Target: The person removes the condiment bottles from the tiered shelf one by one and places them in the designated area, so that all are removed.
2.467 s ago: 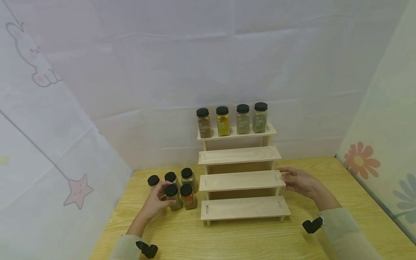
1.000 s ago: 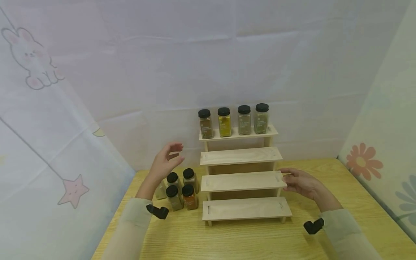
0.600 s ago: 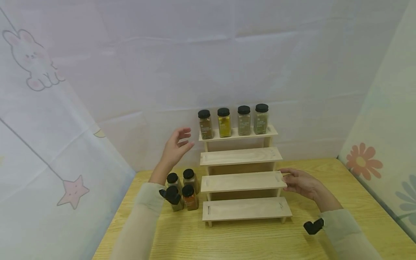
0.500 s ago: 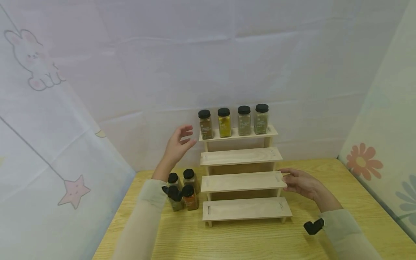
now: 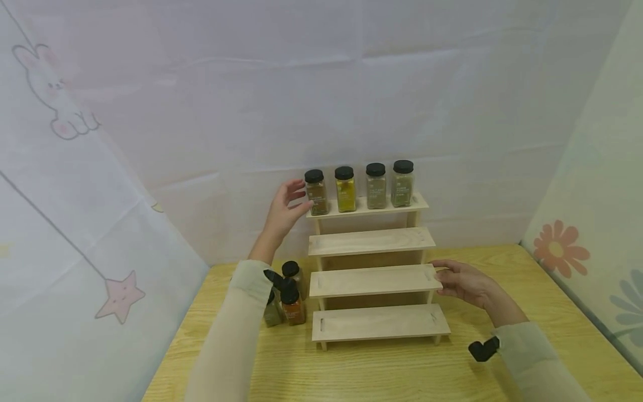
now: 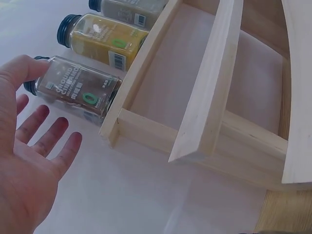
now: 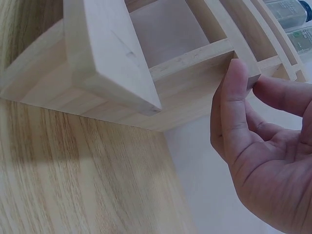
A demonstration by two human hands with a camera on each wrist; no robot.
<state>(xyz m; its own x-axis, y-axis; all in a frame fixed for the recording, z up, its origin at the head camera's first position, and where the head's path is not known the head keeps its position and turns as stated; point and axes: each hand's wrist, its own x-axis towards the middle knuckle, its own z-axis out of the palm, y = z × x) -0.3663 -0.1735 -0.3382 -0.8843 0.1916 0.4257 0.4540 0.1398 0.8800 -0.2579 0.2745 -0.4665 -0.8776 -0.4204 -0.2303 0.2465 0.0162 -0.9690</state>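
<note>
Left fingers (image 6: pixel 51 135) raised, beside squarish glass jar (image 6: pixel 78 87)

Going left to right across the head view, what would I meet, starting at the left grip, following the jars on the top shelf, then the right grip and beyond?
Left grip → brown jar → yellow jar → grayish jar → greenish jar → right grip → orange flower → gray-blue flower.
</note>
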